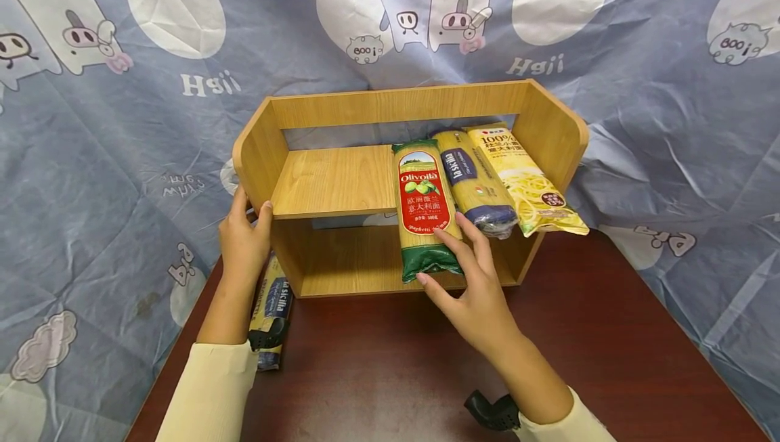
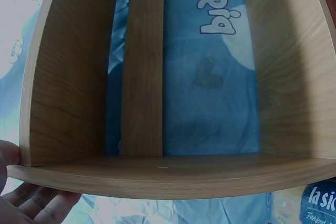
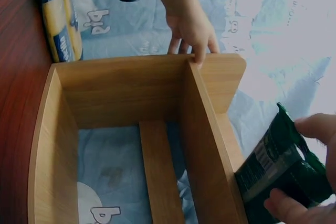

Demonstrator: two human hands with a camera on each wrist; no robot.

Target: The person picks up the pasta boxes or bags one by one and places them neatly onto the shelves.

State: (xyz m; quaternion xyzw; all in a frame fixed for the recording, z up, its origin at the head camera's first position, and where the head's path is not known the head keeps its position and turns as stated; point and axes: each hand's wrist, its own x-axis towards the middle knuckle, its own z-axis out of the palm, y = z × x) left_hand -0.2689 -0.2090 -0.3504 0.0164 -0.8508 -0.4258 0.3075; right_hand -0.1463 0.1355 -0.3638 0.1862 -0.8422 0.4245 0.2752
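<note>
A wooden two-tier shelf [image 1: 341, 178] stands on the table. My left hand [image 1: 245, 239] grips its left side panel, thumb at the front edge and fingers around the outside. On the upper board lies a green-ended spaghetti pack [image 1: 424, 198] with a red label, its near end jutting past the front edge. My right hand [image 1: 478, 286] holds that near end between thumb and fingers; the right wrist view shows the dark green wrapper [image 3: 283, 177] there. Right of it lie a blue-and-yellow pasta pack [image 1: 475, 181] and a yellow pasta bag [image 1: 518, 178], both overhanging the front.
More blue-and-yellow pasta packaging [image 1: 271, 306] lies on the dark red table [image 1: 390, 367], left of the shelf and partly behind my left forearm. The lower compartment [image 1: 347, 259] opens toward me. A patterned blue cloth [image 1: 341, 29] hangs behind and at both sides.
</note>
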